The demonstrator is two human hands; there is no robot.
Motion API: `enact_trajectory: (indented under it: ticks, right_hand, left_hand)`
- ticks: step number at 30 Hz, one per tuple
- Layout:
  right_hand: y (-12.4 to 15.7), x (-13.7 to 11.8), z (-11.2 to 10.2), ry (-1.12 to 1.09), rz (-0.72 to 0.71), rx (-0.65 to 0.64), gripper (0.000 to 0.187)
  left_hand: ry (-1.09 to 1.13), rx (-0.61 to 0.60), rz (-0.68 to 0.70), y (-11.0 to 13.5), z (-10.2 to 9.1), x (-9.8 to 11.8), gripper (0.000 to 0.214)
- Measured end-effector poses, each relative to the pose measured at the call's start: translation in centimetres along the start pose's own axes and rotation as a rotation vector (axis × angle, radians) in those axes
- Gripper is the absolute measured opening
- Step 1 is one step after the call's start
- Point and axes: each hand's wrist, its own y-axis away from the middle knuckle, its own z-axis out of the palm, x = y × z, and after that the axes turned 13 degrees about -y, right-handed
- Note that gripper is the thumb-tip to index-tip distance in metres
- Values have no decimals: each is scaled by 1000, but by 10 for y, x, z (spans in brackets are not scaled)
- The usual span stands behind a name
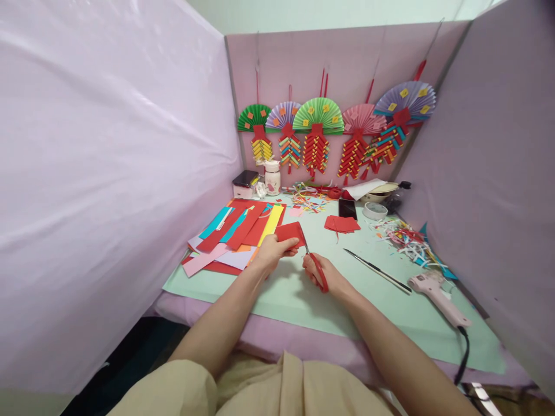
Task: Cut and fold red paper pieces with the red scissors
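My left hand pinches a folded piece of red paper just above the pale green mat. My right hand is closed around red-handled scissors, whose blades reach up to the paper's right edge. The two hands are close together over the middle of the mat. A small stack of cut red pieces lies a little beyond the scissors.
Sheets of red, yellow, blue and pink paper are spread at the left. A long ruler, a glue gun, paper scraps, a phone, a tape roll and a jar lie around. Paper fan decorations hang on the back wall.
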Motion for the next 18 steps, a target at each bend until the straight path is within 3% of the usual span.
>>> enact_trajectory:
  ticks: [10,18]
  right_hand:
    - [4,-5,4,-8,37,54,54]
    - [4,-7,8,-313,67,31,58]
  left_hand:
    - [4,13,-1,-3,1,-4,32]
    - [95,-44,56,-4,1,-7,32]
